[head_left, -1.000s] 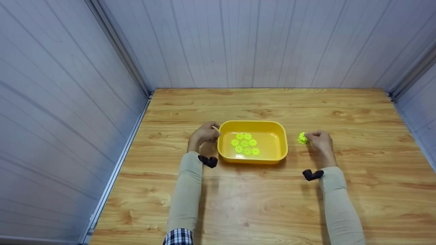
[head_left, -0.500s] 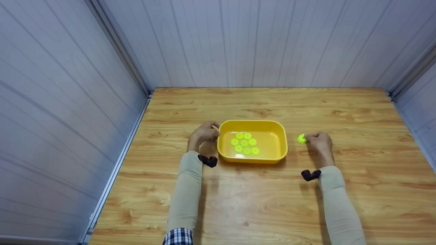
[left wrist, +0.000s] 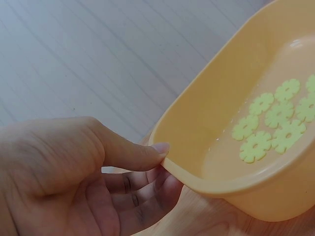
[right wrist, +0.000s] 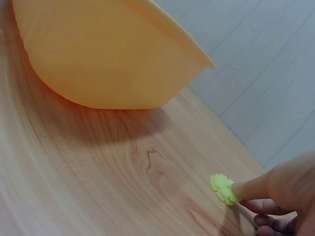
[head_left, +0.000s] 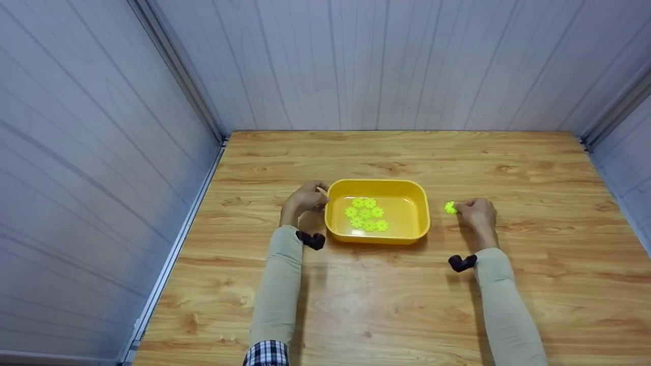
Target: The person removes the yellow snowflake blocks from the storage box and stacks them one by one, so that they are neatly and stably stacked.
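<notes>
A yellow plastic basin (head_left: 419,223) stands on the wooden table with several lime-yellow flower-shaped plastic pieces (head_left: 364,213) lying flat on its floor. My left hand (head_left: 305,198) pinches the basin's left rim; in the left wrist view the thumb (left wrist: 130,153) is on top and the fingers curl below the edge. To the right of the basin, my right hand (head_left: 477,211) pinches flower-shaped pieces (right wrist: 224,189) between thumb and fingers. They look stacked face to face, with petal edges doubled in the right wrist view, close over the table.
The wooden tabletop (head_left: 366,305) runs back to a pale panelled wall (head_left: 356,66). Another panel wall (head_left: 101,152) closes off the left side. Dark wrist-camera mounts (head_left: 463,263) stick out from both sleeves.
The pieces in my right hand have gone from a spread, taller outline to a more compact one. That hand has shifted very slightly toward me. My left hand and the basin stay put.
</notes>
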Motion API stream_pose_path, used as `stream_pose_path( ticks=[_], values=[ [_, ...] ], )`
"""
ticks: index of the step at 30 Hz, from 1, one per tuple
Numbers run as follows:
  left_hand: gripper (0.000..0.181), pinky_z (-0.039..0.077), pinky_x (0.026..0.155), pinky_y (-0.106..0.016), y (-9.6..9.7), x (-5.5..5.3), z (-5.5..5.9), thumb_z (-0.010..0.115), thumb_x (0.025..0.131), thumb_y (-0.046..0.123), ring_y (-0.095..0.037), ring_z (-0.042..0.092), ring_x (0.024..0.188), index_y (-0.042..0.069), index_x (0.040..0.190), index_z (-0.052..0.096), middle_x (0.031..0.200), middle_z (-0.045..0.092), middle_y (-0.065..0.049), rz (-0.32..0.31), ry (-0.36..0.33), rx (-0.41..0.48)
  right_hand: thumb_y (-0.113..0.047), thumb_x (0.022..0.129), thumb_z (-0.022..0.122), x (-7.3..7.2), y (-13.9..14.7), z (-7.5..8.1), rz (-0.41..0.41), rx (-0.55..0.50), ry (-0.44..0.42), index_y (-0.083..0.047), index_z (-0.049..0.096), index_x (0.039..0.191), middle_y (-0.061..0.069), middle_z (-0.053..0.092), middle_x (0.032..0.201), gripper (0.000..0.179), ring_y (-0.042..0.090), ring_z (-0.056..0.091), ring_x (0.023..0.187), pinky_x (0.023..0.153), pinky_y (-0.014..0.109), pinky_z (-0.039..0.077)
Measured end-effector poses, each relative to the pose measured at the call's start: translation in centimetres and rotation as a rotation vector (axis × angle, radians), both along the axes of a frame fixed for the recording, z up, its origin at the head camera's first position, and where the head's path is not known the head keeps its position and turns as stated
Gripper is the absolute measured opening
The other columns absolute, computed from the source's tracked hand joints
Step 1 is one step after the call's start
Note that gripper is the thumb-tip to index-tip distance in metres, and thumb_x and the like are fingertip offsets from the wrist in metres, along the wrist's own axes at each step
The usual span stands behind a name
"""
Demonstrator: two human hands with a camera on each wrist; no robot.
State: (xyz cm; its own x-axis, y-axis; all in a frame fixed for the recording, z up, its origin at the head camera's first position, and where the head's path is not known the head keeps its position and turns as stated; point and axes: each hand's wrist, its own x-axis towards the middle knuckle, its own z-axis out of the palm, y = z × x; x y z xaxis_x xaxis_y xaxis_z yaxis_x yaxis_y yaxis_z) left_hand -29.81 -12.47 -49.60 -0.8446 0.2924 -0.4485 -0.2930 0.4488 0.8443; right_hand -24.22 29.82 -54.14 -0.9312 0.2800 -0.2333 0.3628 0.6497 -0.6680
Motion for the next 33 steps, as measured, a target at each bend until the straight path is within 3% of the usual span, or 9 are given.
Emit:
stream_pose_path(
  ticks=[5, 12, 16, 19, 26, 33],
  values=[
    [0.036, 0.051, 0.088, -0.044, 0.04, -0.01, -0.06, 0.054, 0.091, 0.004, -0.016, 0.054, 0.076, -0.002, 0.126, 0.049, 0.087, 0.053, -0.006, -0.003, 0.000, 0.006, -0.030, 0.092, 0.058, -0.10, -0.07, -0.22, -0.007, 0.023, 0.010, 0.001, 0.073, 0.096, 0.008, 0.071, 0.083, 0.035, 0.017, 0.056, 0.070, 0.064, 0.028, 0.045],
    [0.035, 0.051, 0.087, -0.042, 0.00, 0.02, 0.01, 0.054, 0.091, 0.004, -0.016, 0.055, 0.076, -0.001, 0.125, 0.050, 0.087, 0.054, -0.006, 0.000, 0.000, 0.001, -0.028, 0.091, 0.059, -0.06, -0.27, -0.49, -0.005, 0.061, 0.059, 0.001, 0.074, 0.091, 0.014, 0.072, 0.089, 0.033, 0.022, 0.059, 0.073, 0.065, 0.030, 0.046],
    [0.033, 0.051, 0.087, -0.041, 0.02, -0.02, 0.02, 0.054, 0.092, 0.004, -0.016, 0.054, 0.076, 0.001, 0.125, 0.049, 0.086, 0.053, -0.005, 0.013, -0.013, -0.001, -0.027, 0.091, 0.060, -0.05, -0.22, -0.57, -0.006, 0.072, 0.075, 0.002, 0.073, 0.084, 0.006, 0.068, 0.070, 0.032, 0.016, 0.051, 0.062, 0.060, 0.027, 0.042],
    [0.033, 0.051, 0.089, -0.042, 0.05, -0.08, -0.02, 0.053, 0.092, 0.003, -0.016, 0.054, 0.077, 0.002, 0.125, 0.049, 0.086, 0.052, -0.005, 0.023, -0.026, 0.001, -0.027, 0.091, 0.060, -0.02, -0.16, -0.66, 0.000, 0.085, 0.081, 0.002, 0.072, 0.082, 0.001, 0.065, 0.065, 0.033, 0.015, 0.049, 0.060, 0.059, 0.027, 0.042],
    [0.036, 0.050, 0.092, -0.044, 0.10, -0.16, -0.09, 0.053, 0.091, 0.004, -0.018, 0.054, 0.079, 0.001, 0.127, 0.048, 0.089, 0.052, -0.006, 0.008, -0.027, -0.007, -0.027, 0.092, 0.055, 0.18, -0.22, -0.61, -0.002, 0.100, 0.108, 0.002, 0.071, 0.094, 0.018, 0.069, 0.092, 0.033, 0.027, 0.059, 0.077, 0.069, 0.036, 0.047],
    [0.036, 0.050, 0.088, -0.041, -0.01, -0.09, 0.00, 0.054, 0.090, 0.003, -0.017, 0.053, 0.078, 0.002, 0.125, 0.050, 0.088, 0.052, -0.005, 0.012, -0.016, -0.021, -0.030, 0.093, 0.056, 0.14, -0.42, -0.21, -0.033, 0.036, 0.137, 0.002, 0.065, 0.106, 0.022, 0.065, 0.104, 0.036, 0.033, 0.059, 0.091, 0.078, 0.042, 0.047]
  ],
)
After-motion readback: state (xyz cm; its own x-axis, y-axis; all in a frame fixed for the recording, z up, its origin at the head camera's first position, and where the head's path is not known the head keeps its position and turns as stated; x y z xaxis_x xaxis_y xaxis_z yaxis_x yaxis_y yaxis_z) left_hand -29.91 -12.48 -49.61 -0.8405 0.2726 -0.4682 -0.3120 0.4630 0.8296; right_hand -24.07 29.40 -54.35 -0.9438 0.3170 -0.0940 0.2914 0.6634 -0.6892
